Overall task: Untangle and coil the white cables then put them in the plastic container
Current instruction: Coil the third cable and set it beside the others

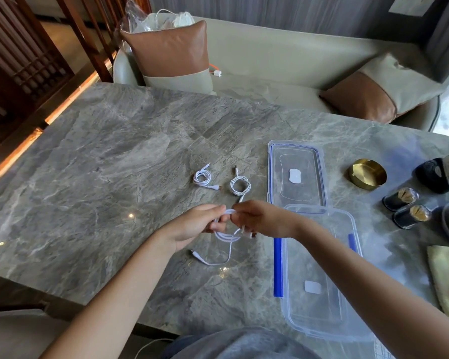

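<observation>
Both hands meet over the middle of the grey marble table [101, 164]. My left hand [195, 226] and my right hand [259, 218] each grip the same white cable [227, 237], which loops below my fingers. Its loose end with a plug trails onto the table toward me. Two coiled white cables lie farther away: one [202, 177] on the left, another [240, 185] on the right. The clear plastic container [319, 307] with blue clips stands open to the right, under my right forearm. Its lid [296, 172] lies flat behind it.
A brass ashtray [367, 176], two dark jars [406, 206] and a black object [432, 174] sit at the right edge. A yellowish cloth [446, 275] lies at the near right. A sofa with brown cushions [171, 53] lines the far side.
</observation>
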`<state>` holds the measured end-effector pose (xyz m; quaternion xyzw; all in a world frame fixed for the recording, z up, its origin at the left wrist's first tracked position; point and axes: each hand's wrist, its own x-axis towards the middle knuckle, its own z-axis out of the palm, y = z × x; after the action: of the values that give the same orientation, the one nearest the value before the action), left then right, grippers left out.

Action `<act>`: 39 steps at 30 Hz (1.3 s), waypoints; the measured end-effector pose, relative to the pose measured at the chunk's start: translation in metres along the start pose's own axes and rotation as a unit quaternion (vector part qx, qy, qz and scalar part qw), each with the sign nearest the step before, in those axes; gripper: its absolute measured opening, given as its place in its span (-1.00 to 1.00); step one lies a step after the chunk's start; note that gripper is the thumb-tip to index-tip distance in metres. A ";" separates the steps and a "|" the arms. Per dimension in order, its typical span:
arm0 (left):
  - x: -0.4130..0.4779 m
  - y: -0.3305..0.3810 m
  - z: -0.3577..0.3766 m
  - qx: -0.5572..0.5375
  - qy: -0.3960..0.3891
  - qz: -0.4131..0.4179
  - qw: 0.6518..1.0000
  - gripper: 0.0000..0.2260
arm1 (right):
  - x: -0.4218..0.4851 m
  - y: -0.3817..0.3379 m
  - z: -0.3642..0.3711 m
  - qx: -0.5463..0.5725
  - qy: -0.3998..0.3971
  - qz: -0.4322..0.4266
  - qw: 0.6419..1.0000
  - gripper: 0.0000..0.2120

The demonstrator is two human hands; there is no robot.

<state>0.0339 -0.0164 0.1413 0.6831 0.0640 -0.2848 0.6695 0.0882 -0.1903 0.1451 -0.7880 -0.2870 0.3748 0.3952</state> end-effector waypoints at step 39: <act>0.010 -0.008 0.008 -0.213 0.130 0.012 0.968 -0.69 | 0.010 0.009 0.006 -0.057 0.205 -0.039 0.976 -0.80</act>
<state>0.0362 -0.0260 0.1301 0.5567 0.2011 -0.1654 0.7888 0.0903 -0.1847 0.1315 -0.8574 -0.2513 0.1727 0.4147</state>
